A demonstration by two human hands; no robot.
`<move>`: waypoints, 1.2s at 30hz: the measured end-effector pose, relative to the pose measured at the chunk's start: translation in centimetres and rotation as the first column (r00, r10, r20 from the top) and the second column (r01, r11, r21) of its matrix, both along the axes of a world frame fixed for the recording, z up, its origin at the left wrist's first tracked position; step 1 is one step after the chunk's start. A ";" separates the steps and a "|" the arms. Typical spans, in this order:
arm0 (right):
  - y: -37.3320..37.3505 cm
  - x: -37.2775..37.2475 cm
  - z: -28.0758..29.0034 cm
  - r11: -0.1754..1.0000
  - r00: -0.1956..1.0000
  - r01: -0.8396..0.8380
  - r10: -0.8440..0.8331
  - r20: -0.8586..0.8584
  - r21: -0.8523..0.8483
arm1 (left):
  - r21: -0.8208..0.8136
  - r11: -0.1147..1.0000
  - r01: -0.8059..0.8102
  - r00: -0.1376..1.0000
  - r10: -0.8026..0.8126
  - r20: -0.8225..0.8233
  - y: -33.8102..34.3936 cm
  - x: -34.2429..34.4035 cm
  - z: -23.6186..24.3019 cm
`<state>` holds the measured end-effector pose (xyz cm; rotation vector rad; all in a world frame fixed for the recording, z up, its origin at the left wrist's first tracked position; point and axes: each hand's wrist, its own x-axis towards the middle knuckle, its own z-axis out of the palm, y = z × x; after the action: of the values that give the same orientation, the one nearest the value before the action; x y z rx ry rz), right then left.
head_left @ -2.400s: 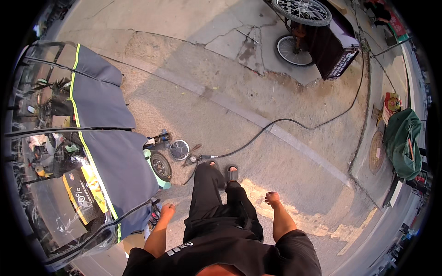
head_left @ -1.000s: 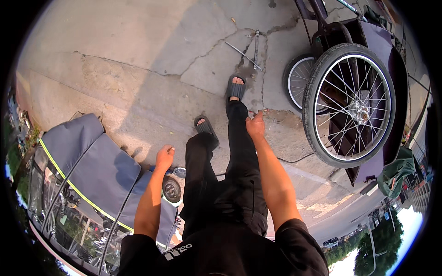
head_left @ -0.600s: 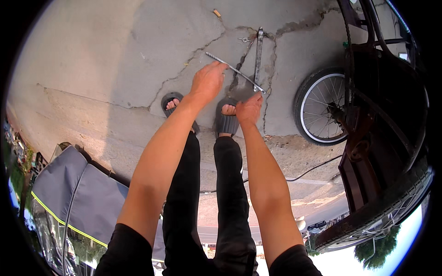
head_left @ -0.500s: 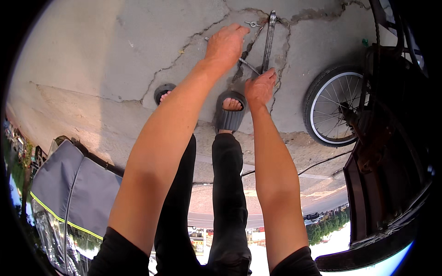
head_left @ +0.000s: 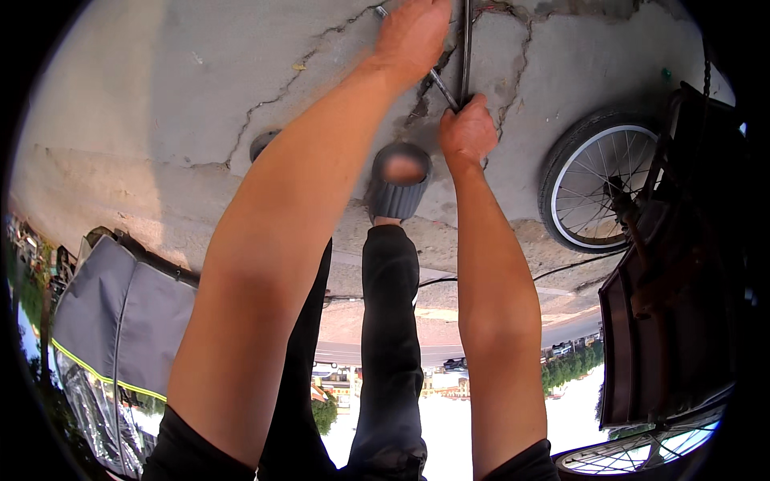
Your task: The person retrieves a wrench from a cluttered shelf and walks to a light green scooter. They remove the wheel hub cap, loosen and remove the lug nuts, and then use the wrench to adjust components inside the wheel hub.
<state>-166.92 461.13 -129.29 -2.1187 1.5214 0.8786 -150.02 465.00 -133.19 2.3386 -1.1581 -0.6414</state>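
My left hand (head_left: 413,36) is at the top edge, curled over a slim metal rod (head_left: 442,85). One end of the rod shows beyond the hand, and its other part runs down toward my right hand; the left fingertips are hidden. My right hand (head_left: 469,132) is closed in a fist at the lower end of a long metal bar (head_left: 467,50), where rod and bar come together. Whether the two are joined there I cannot tell. The bar's far end is out of the picture.
Cracked grey concrete (head_left: 233,72) lies below. My sandalled foot (head_left: 399,184) is near the right hand. A spoked wheel (head_left: 597,180) and a dark vehicle body (head_left: 666,321) stand to the right. A grey cover (head_left: 120,313) hangs at lower left; a black cable crosses behind my legs.
My left hand has moved up and slightly right, and the slim rod has swung closer to the bar. My right hand's fingers look more closed. The whole view has shifted.
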 end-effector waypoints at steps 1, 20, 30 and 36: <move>-0.3 -0.1 -0.4 0.997 0.997 -0.071 0.071 0.004 -0.013 | -0.001 0.991 -0.136 0.985 0.136 -0.109 1.0 -0.4 0.7; 5.5 0.0 25.7 0.694 0.943 0.280 -0.072 -0.324 0.663 | 0.942 -0.140 0.306 0.216 0.973 0.075 67.1 -59.2 64.5; 14.4 -6.6 33.5 0.791 0.846 -0.256 0.461 -0.266 0.556 | 0.785 -0.244 -0.570 -0.352 0.935 0.036 50.4 -63.7 53.7; 21.6 -13.2 37.6 0.709 0.689 -0.588 0.691 -0.219 0.389 | 0.385 -0.240 -0.891 -0.382 0.855 -0.350 50.7 -65.8 56.2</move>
<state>-180.11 482.69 -91.65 -2.3732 0.6419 1.6912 -215.85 515.72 -77.04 1.8081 1.2044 -0.4090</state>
